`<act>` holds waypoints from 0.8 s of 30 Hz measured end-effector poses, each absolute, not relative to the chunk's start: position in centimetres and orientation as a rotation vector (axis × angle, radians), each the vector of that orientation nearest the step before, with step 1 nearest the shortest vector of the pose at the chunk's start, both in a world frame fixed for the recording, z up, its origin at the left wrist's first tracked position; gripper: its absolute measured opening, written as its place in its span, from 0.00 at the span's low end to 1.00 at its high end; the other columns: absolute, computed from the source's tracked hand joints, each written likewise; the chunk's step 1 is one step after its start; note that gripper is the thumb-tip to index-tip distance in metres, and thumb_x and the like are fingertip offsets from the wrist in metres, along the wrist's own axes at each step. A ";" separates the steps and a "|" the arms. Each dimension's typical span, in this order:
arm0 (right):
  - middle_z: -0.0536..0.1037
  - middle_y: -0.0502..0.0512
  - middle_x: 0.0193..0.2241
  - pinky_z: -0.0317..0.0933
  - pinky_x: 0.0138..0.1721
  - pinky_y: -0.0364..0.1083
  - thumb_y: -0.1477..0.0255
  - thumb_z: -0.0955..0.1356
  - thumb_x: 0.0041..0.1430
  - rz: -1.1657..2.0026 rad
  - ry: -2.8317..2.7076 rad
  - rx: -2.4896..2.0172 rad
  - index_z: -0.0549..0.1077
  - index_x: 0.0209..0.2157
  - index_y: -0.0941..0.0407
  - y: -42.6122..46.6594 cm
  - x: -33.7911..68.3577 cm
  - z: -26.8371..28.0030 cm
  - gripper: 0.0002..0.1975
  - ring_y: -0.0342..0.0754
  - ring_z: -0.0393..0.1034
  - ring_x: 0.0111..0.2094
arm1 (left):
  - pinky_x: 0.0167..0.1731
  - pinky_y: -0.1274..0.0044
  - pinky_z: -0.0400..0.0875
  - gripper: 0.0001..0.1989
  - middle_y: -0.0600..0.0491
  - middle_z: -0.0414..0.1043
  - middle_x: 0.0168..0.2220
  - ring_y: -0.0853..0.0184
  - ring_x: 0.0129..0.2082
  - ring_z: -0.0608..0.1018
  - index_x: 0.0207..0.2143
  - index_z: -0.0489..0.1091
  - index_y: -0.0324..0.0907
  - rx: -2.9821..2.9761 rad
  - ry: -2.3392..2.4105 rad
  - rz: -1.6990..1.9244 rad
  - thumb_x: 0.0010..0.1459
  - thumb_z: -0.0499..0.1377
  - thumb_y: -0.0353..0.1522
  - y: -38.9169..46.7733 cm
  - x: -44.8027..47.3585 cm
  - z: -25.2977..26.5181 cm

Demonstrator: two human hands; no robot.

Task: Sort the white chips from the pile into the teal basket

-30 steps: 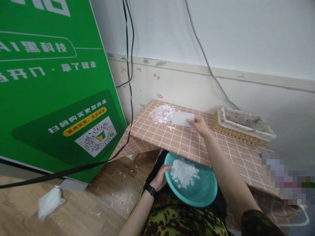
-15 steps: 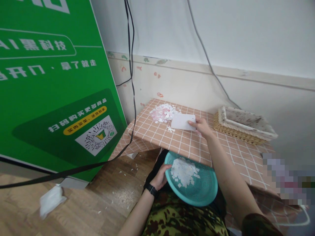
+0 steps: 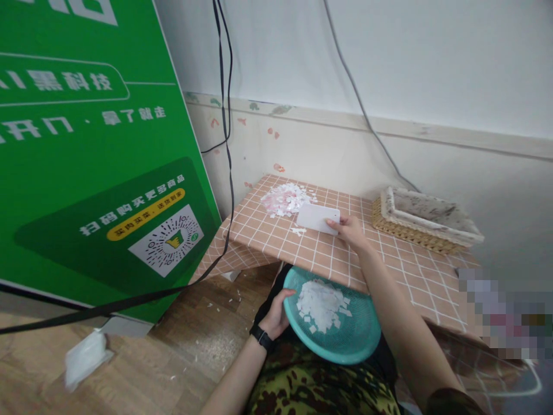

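Note:
My left hand grips the rim of a green mesh plastic basket at the table's front edge, thumb over the rim. Inside it lies a heap of small white paper pieces. In my right hand is a flat white card with a small hole near one corner, pinched at its right end over the table. The card's left end is beside a pile of white and pinkish paper bits. A few loose bits lie on the cloth just in front of the card.
A checked brown cloth covers the table. At its back right stands a lined wicker basket. A green cabinet rises at the left, with black cables hanging before it. Paper scraps and a white plastic bag are on the floor.
The card in my right hand has shifted slightly left and down. My left hand still holds the green basket in nearly the same place. The view has moved a little.

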State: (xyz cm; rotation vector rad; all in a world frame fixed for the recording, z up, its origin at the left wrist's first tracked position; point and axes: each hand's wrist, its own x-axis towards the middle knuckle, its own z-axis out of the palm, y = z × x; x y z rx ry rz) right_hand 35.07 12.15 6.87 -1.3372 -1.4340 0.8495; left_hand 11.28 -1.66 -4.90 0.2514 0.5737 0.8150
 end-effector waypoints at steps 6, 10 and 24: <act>0.74 0.53 0.22 0.57 0.24 0.44 0.56 0.69 0.46 0.657 -1.527 -1.353 0.76 0.26 0.58 10.3 34.7 5.9 0.18 0.47 0.65 0.25 | 0.37 0.70 0.70 0.10 0.47 0.78 0.27 0.61 0.28 0.78 0.31 0.72 0.35 0.167 0.749 0.895 0.50 0.59 0.34 -1.6 7.9 -3.2; 0.73 0.52 0.21 0.56 0.24 0.44 0.56 0.67 0.50 0.537 -1.547 -1.379 0.75 0.25 0.58 10.1 34.4 5.8 0.17 0.45 0.64 0.24 | 0.37 0.69 0.71 0.09 0.47 0.78 0.28 0.60 0.29 0.78 0.32 0.72 0.35 0.115 0.806 1.016 0.48 0.60 0.31 -1.8 5.0 -2.4; 0.70 0.50 0.16 0.54 0.21 0.44 0.54 0.65 0.51 0.532 -1.699 -1.400 0.75 0.24 0.58 9.7 33.7 4.8 0.21 0.44 0.61 0.20 | 0.38 0.67 0.72 0.11 0.44 0.79 0.32 0.57 0.33 0.79 0.35 0.72 0.34 0.147 0.826 1.090 0.49 0.59 0.32 -1.8 2.8 0.6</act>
